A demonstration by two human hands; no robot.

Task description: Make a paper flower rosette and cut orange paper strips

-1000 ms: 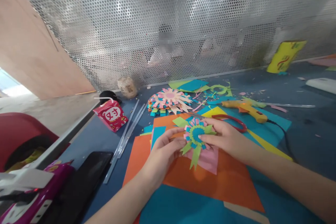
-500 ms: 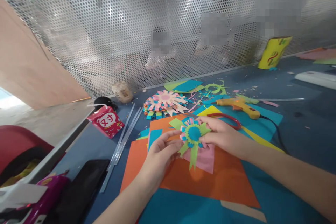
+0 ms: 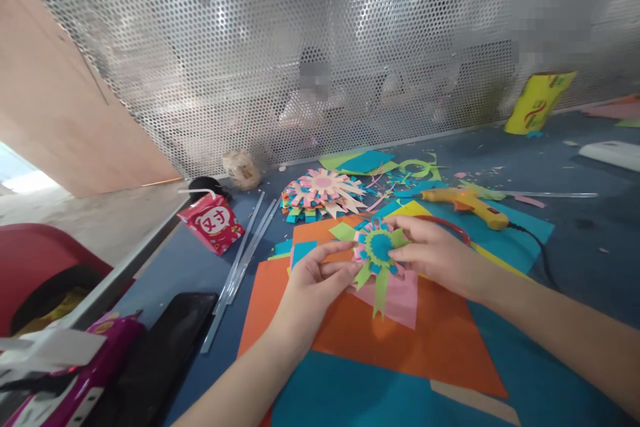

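Grips the left rim of the paper rosette (image 3: 371, 255) with the left hand (image 3: 317, 278), thumb low at the edge and fingers curled towards the back; pinches the right rim with the right hand (image 3: 433, 255), thumb just beside the blue centre disc (image 3: 381, 245). Holds it face up and tilted, above the orange sheet (image 3: 445, 347) and pink sheet (image 3: 406, 301), well in from the left edge of the tabletop (image 3: 200, 272) and from the far edge along the perforated metal screen (image 3: 280, 47). Cannot tell from here the state of the rosette's back.

For good results, support from behind with the fingers and press with the flat of the thumb, never the nail. Favour the disc over the pink and blue looped tabs, likely to flatten under a hard squeeze. Leave the lower green tails (image 3: 381, 293) hanging free, pointing away from the far edge, without creasing them. Turn, if needed, by passing the rim between hands, judging the disc's centring by eye. Stay clear of the yellow glue gun (image 3: 467, 205), possibly hot at the nozzle, and of the red-handled scissors (image 3: 457, 230), partly hidden behind the right hand
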